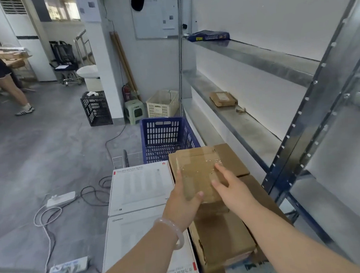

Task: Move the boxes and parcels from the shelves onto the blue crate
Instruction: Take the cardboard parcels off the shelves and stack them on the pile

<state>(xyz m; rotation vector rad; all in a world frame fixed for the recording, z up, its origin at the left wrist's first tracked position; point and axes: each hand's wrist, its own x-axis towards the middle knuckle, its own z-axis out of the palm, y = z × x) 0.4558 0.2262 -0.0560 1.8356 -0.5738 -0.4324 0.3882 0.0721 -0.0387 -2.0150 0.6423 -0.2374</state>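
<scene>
A pale bangle point(174, 229) circles the wrist of the left hand point(184, 197), which grips the near left corner of a taped brown parcel point(198, 173), thumb curled over its top. The right hand point(230, 186) lies on the parcel's right edge with its fingers straight, pressing rather than clasping. The parcel hangs just above a pile of goods: two white boxes point(142, 187) side by side on the left and brown cardboard boxes point(229, 158) on the right. What carries the pile is hidden beneath it.

Just beyond the pile's far edge stands the blue crate point(162, 137), its slatted walls showing. To the right runs the metal shelving point(259, 135). On the middle shelf a small brown parcel point(223, 99) lies near the back wall, towards the far end, with a paper scrap point(240, 111) just beside it. A dark blue packet point(208, 35) rests at the far end of the upper shelf.

On the floor past the crate are a cream basket point(162, 103), a green stool point(134, 111) and a black crate point(96, 108). Power strips point(60, 198) and cables trail across the floor at left, and another person point(2, 73) stands at a table in the far left corner.
</scene>
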